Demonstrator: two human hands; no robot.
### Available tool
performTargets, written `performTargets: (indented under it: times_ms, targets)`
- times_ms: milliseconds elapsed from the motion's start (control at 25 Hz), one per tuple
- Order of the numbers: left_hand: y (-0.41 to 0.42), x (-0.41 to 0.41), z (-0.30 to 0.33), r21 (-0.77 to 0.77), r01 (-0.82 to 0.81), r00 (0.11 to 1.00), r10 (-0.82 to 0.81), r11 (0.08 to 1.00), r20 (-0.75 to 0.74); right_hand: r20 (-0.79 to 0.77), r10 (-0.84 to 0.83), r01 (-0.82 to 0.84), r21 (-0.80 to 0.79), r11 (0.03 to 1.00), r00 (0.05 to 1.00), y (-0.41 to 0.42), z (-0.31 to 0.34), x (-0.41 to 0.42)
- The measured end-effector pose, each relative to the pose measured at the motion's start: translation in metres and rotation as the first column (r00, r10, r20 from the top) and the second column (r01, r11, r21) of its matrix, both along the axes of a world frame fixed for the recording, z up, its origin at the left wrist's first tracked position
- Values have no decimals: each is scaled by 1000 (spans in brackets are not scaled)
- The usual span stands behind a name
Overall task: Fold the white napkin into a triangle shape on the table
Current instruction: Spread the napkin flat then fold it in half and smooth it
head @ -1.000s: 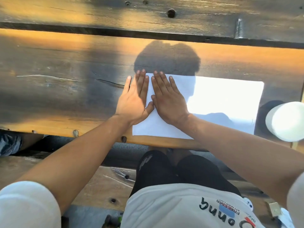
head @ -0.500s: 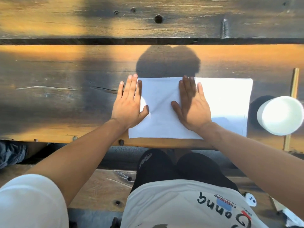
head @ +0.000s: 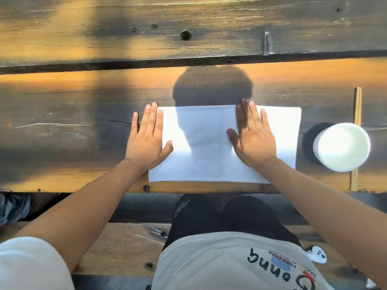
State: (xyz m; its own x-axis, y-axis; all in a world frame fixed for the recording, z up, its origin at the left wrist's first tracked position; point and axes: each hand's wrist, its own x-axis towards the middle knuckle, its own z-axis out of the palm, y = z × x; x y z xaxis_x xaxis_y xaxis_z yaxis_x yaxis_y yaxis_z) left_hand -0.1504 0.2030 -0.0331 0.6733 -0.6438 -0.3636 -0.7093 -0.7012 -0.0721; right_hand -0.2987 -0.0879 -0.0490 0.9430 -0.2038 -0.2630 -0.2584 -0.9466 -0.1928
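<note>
The white napkin (head: pixel 201 147) lies flat as a wide rectangle on the dark wooden table (head: pixel 62 126), its near edge close to the table's front edge. My left hand (head: pixel 146 137) rests palm down on the napkin's left edge, fingers spread, partly on the wood. My right hand (head: pixel 254 139) presses flat on the napkin right of its middle, fingers apart and pointing away from me. A faint vertical crease shows near the right hand's thumb. Neither hand grips anything.
A white paper cup (head: pixel 343 146) stands just right of the napkin. A thin wooden stick (head: pixel 357 130) lies behind and under the cup. A gap (head: pixel 188 61) runs between the table planks further back. My knees sit below the table's front edge.
My right hand has slid rightward across the napkin, away from the left hand, which moved slightly left to the napkin's edge. The napkin stays flat.
</note>
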Motion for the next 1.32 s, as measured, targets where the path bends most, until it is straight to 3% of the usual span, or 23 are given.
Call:
performTargets:
  times_ms: [80,200,320,480,1000,1160,1320]
  targets:
    - [6,2,1,12,3,1000,-3,1000,3,-25,-10,10,-26,1000,1000,-6,2,-4]
    - [9,4,12,48,-68,998,68,996,14,61,37,-40,51,998,997,14,4,10]
    - [-28,-6,20,-105,-58,998,60,993,17,150,82,-88,35,996,985,49,6,37]
    - [-73,-30,2,-215,39,993,-61,976,-96,99,162,-165,21,986,982,58,0,42]
    - [-24,-14,-4,-80,36,999,-38,996,-15,59,-27,23,65,998,998,-1,1,3]
    - [-76,-36,-3,-269,120,990,-136,955,-40,165,-20,5,88,996,986,26,-5,25]
    - [-120,-56,-23,-408,150,988,-153,901,26,123,11,-13,21,1000,992,13,-11,20]
